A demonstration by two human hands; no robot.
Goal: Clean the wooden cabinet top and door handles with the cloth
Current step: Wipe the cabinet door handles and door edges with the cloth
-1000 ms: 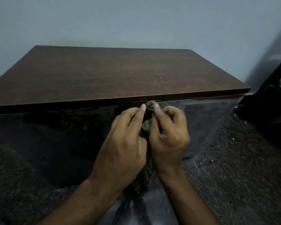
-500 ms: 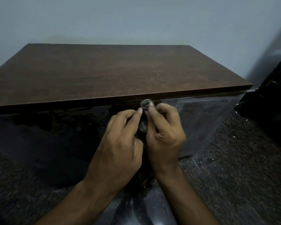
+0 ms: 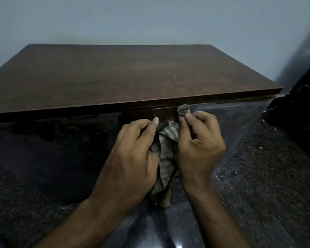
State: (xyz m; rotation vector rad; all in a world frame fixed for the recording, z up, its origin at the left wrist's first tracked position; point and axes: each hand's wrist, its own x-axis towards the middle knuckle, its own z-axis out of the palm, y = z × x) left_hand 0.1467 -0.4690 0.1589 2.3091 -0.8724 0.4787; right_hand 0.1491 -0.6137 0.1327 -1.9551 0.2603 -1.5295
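A dark wooden cabinet top (image 3: 125,76) fills the middle of the head view, with glossy dark doors (image 3: 61,140) below its front edge. A striped grey-brown cloth (image 3: 166,158) hangs in front of the doors between my hands. My right hand (image 3: 199,142) pinches a rolled end of the cloth just under the top's edge, right of the gap between the doors. My left hand (image 3: 131,154) grips the cloth lower down, its forefinger pointing toward a small metal handle (image 3: 166,124) that is mostly hidden by cloth and fingers.
A pale wall (image 3: 150,20) rises behind the cabinet. A black object (image 3: 301,104) stands on the right, close to the cabinet's corner. Dark speckled floor (image 3: 267,176) spreads around and below.
My hands have drawn apart, showing more of the cloth between them. The right hand with the rolled cloth end has shifted right along the door's top edge.
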